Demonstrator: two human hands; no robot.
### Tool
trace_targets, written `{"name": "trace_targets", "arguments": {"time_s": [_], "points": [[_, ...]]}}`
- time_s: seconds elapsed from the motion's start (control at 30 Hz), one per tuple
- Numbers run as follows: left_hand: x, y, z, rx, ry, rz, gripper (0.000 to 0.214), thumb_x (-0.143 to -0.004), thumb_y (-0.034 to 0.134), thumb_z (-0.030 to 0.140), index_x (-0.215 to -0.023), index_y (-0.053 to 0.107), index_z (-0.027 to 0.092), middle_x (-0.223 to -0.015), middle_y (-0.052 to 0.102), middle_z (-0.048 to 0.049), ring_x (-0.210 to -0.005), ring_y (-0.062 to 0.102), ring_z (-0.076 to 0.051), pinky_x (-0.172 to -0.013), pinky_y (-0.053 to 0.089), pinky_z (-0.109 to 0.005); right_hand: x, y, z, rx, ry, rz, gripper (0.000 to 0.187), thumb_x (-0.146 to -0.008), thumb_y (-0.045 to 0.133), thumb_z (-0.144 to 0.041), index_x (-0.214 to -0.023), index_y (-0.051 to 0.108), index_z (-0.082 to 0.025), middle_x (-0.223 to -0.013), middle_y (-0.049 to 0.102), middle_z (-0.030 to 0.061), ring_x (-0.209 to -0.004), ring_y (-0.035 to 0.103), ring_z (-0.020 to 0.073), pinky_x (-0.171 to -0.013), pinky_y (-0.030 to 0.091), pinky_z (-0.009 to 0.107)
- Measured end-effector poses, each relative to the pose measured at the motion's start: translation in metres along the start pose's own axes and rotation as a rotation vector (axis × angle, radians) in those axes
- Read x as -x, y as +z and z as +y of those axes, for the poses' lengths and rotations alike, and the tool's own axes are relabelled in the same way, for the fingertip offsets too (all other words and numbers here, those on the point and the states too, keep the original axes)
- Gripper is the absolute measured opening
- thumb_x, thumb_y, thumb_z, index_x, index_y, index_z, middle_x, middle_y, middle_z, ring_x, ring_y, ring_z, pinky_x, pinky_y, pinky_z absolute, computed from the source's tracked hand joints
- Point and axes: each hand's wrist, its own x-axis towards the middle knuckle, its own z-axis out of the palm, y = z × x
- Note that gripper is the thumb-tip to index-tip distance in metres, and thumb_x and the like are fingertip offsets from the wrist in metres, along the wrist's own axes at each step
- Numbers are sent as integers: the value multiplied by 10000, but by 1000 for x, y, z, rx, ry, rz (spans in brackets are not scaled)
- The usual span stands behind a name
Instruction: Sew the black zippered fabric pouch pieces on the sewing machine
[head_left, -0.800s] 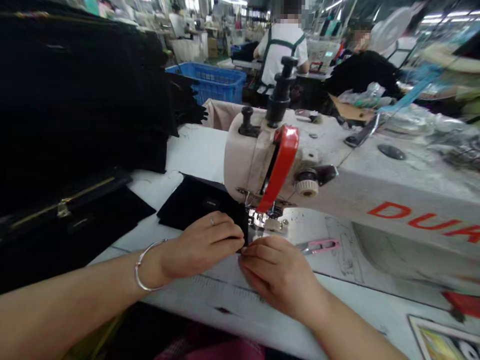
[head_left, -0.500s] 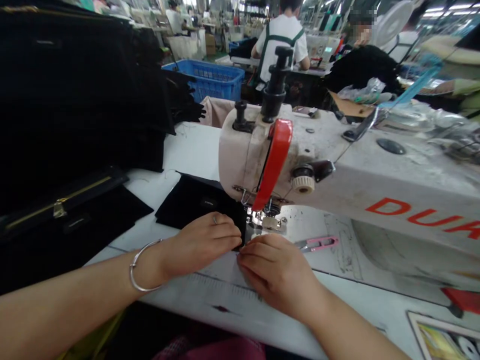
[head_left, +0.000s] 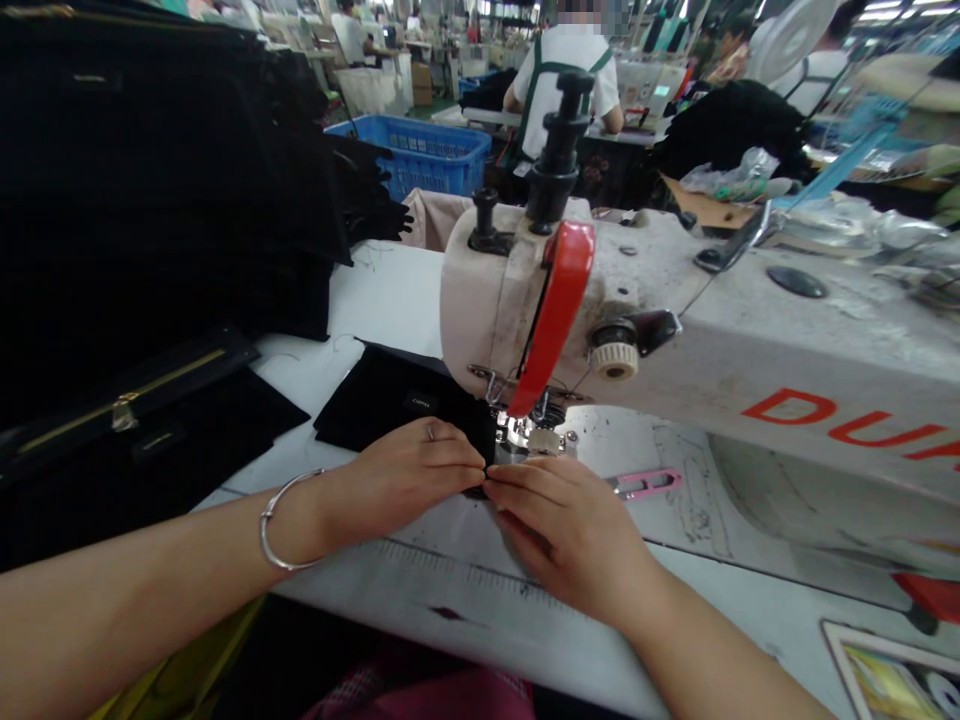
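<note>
A black fabric piece (head_left: 390, 400) with a small label lies under the needle end of the white sewing machine (head_left: 495, 290). My left hand (head_left: 409, 478), a ring on one finger, rests along the near edge of the fabric with its fingers closed on it. Fingertip to fingertip with it, my right hand (head_left: 566, 530) pinches the fabric's near corner, just in front of the presser foot (head_left: 517, 428). The fingertips hide that corner. Beside my right hand lie pink thread snips (head_left: 646, 484) on the machine bed.
To the left rises a tall stack of black fabric pieces (head_left: 165, 180). In front of it lies a black piece with a gold zipper (head_left: 124, 408). Beyond the table are a blue crate (head_left: 442, 155) and a seated person (head_left: 559, 80). A framed picture (head_left: 892, 675) sits at lower right.
Both hands and the fabric have edged slightly forward, toward the presser foot. My fingertips now meet at the fabric's corner. The camera view has shifted a little.
</note>
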Motion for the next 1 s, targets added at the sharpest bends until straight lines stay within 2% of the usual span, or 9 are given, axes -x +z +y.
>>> {"name": "trace_targets", "arguments": {"time_s": [0.2,0.43,0.57,0.8,1.0], "points": [[6,0,-4,-7,5,19,221,-972,494,113,-1146,623,156,-1175,694,-47,-1101,627,-149,-1047,469,-312,-2,4,-4,20,24,-24,253,-949,545,-161,-1185,629,-195,-1203,669,32,-1043,593,218,-896,496,411],[-3,-5,-15,-49,18,40,206,-981,470,135,-1111,627,161,-1135,711,-54,-1071,650,-154,-999,504,-298,-5,6,-3,61,73,-26,297,-928,544,-164,-1216,615,-186,-1238,653,56,-1044,601,244,-891,507,434],[-11,-4,-25,-78,10,50,185,-960,514,131,-1080,651,162,-1101,723,-55,-1036,662,-167,-973,512,-303,-7,11,0,110,110,-35,338,-914,540,-177,-1244,606,-153,-1274,632,81,-1092,590,270,-945,496,465],[-24,-6,-40,-17,-116,-15,215,-1000,475,193,-1059,682,194,-1118,718,-22,-1073,652,-155,-985,480,-272,-8,14,3,172,156,-34,408,-891,548,-193,-1293,584,-134,-1313,605,119,-1147,570,290,-948,514,489],[-31,-4,-47,-37,-192,45,231,-992,507,267,-949,722,195,-997,736,-38,-974,681,-182,-845,527,-277,-9,15,2,172,142,-42,376,-918,517,-195,-1279,601,-130,-1336,596,101,-1153,563,291,-954,508,502]]}}
